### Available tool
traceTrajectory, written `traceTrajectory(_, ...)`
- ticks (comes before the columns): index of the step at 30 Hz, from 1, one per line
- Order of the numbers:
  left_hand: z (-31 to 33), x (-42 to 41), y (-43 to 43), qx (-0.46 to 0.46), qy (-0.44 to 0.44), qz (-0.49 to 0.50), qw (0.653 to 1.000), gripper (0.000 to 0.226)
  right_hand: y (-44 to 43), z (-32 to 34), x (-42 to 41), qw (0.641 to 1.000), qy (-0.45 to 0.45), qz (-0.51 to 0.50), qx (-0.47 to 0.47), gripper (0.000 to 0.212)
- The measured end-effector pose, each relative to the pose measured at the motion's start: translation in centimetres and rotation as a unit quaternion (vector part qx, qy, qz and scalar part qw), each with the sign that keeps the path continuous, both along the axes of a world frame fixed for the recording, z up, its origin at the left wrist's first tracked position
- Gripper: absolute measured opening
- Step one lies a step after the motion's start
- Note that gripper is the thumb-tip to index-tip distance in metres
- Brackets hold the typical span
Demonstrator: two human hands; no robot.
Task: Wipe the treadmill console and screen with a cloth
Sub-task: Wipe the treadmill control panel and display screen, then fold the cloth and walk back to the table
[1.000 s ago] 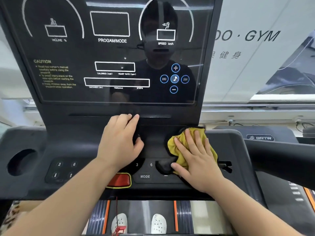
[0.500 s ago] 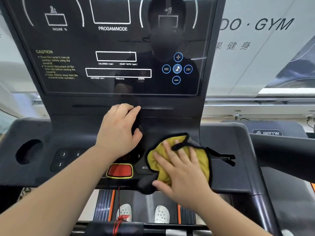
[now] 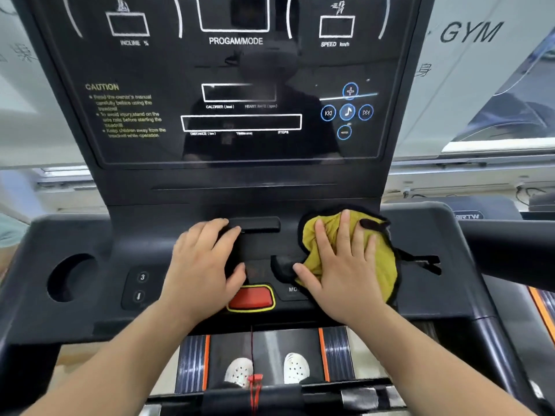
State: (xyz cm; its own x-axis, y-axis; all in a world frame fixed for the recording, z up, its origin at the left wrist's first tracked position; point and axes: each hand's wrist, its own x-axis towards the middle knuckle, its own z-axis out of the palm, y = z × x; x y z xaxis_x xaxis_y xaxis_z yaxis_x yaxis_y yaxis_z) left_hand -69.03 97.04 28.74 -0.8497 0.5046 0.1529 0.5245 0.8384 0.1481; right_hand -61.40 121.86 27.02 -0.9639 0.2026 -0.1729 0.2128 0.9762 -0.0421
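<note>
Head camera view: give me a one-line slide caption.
Right hand presses a yellow cloth on the treadmill console; left hand rests alongside.

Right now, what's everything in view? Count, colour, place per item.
screen: 1, glossy black, top centre
console: 1, dark grey, across the middle
cloth: 1, yellow with black edge, on console right of centre
stop button: 1, red with yellow rim, console lower centre
cup hole: 1, dark, console left
keypad: 1, dark grey, right of cup hole
cord: 1, red, hanging below stop button
belt: 1, black with orange stripes, bottom centre
shoes: 2, white, on belt
banner: 1, white, upper right
left hand: 1, resting on console centre
right hand: 1, pressing flat on cloth
</note>
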Motion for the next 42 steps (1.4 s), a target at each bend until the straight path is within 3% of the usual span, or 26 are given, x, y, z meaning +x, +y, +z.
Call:
traceTrajectory(10, -1.2, -0.4, -6.8, 0.038, -0.028, -0.061, 0.997, 0.052, -3.4, 0.1, 4.2, 0.994, -0.024, 0.1, -0.026, 0.075)
traceTrajectory(17, -1.0, -0.4, -9.0, 0.078, -0.054, -0.081, 0.992, 0.05, -6.7, 0.8, 1.7, 0.986, -0.03, -0.164, -0.032, 0.097)
traceTrajectory(23, -0.3, 0.1, -8.2, 0.12, -0.072, -0.118, 0.983, 0.052, -14.8, 1.6, 0.8, 0.997, -0.054, -0.033, -0.053, 0.099)
traceTrajectory(25, -0.6, 0.3, -7.3, 0.13, -0.078, -0.148, 0.977, 0.049, -15.0, 1.7, 1.9, 0.994, -0.017, -0.028, -0.105, 0.094)
traceTrajectory(27, -1.2, 0.5, -6.4, 0.129, -0.067, -0.171, 0.974, 0.047, -14.5, 1.8, 3.4, 0.972, 0.09, -0.043, -0.215, 0.078)
traceTrajectory(30, -0.8, 0.7, -4.5, 0.047, -0.081, -0.166, 0.982, 0.058, -12.8, 1.3, 5.9, 0.944, 0.252, -0.053, -0.206, 0.048)
traceTrajectory(33, -0.3, 1.0, -3.2, -0.026, -0.094, -0.169, 0.981, 0.055, -11.3, 0.8, 7.8, 0.925, 0.331, -0.132, -0.135, 0.026)
traceTrajectory(35, -0.3, 1.3, -3.2, -0.01, -0.086, -0.184, 0.979, 0.044, -10.4, 0.2, 8.9, 0.914, 0.306, -0.24, -0.114, 0.02)
traceTrajectory(38, -1.5, 1.6, -3.6, 0.037, -0.066, -0.19, 0.979, 0.031, -10.0, -1.0, 9.6, 0.874, 0.218, -0.407, -0.149, 0.029)
traceTrajectory(42, -1.7, 2.0, -3.5, 0.078, -0.06, -0.207, 0.973, 0.016, -10.8, -1.6, 8.5, 0.817, 0.196, -0.488, -0.238, 0.027)
